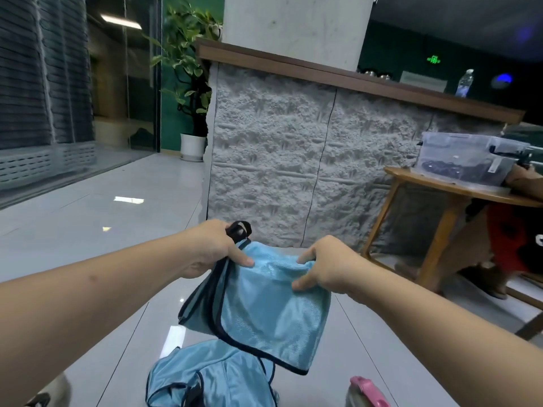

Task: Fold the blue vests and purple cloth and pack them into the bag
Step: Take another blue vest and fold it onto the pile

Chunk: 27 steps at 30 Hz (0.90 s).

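Item one: blue vest [264,306], folded, held up in the air above the tiled floor [97,218]. My left hand [211,248] pinches its upper left corner beside a black strap [239,230]; my right hand [326,265] pinches the upper right edge. Below the held vest: second blue vest [211,377] crumpled on the floor; pink object [367,390] right of it. Beyond the vest: stone-faced counter [308,171]. Right of it: wooden table [440,186], plastic box [467,160].

Sheeny mesh cloth vest [264,304]; glossy tiled floor [88,215].
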Each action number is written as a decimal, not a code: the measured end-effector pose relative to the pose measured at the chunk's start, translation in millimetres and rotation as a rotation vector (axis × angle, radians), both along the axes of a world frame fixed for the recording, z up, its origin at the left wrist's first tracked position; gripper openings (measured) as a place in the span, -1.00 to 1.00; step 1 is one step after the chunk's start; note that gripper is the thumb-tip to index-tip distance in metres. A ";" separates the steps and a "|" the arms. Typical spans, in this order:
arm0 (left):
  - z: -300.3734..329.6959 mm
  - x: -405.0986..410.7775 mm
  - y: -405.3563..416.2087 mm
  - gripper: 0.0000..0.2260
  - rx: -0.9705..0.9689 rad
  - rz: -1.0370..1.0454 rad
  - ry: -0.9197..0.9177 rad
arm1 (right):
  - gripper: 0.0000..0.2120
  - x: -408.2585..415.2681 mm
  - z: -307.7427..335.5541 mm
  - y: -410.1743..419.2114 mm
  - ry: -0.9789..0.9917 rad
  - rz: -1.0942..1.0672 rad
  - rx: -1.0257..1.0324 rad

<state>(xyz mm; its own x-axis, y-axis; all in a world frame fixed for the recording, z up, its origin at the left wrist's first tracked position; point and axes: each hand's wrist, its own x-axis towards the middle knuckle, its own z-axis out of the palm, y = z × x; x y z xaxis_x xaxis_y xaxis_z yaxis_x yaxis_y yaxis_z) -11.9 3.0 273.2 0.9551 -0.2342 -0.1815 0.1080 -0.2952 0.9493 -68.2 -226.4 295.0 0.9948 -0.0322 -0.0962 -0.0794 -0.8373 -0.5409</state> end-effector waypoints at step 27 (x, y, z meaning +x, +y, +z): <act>-25.3 -13.4 15.2 -0.56 -0.525 0.077 0.200 | -0.83 2.6 -21.3 -9.7 -0.044 -0.302 1.061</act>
